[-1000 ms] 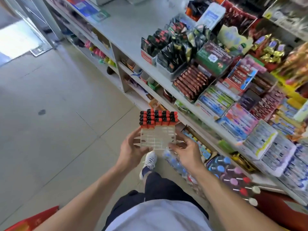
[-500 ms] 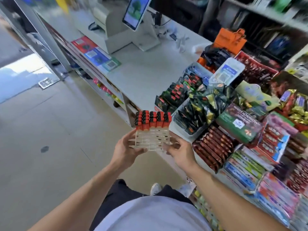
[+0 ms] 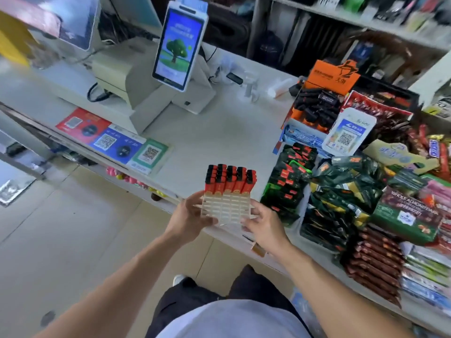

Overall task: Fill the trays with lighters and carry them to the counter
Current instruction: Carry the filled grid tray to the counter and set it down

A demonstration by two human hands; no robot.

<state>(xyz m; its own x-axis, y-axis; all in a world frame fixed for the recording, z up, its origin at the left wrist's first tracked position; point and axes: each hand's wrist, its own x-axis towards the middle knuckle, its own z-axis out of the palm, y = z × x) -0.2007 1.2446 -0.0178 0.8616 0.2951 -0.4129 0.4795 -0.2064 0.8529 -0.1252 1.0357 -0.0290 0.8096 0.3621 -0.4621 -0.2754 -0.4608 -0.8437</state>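
A clear slotted plastic tray [image 3: 225, 208] is held in the air at the front edge of the white counter [image 3: 214, 140]. My left hand [image 3: 189, 217] grips its left side and my right hand [image 3: 264, 224] grips its right side. Several red lighters with black caps [image 3: 230, 179] stand upright in the far rows of the tray. The near rows of slots hold nothing. The tray hangs partly over the counter's edge, a little above its surface.
A payment terminal with a lit screen [image 3: 179, 46] stands at the back of the counter. QR code cards [image 3: 112, 140] lie at the left front. Boxes of snacks and packets [image 3: 341, 191] crowd the right side. Tiled floor [image 3: 61, 240] lies to the left.
The view has swung up and along the counter toward the payment terminal. Both hands have carried the tray from above the floor to the counter's front edge.
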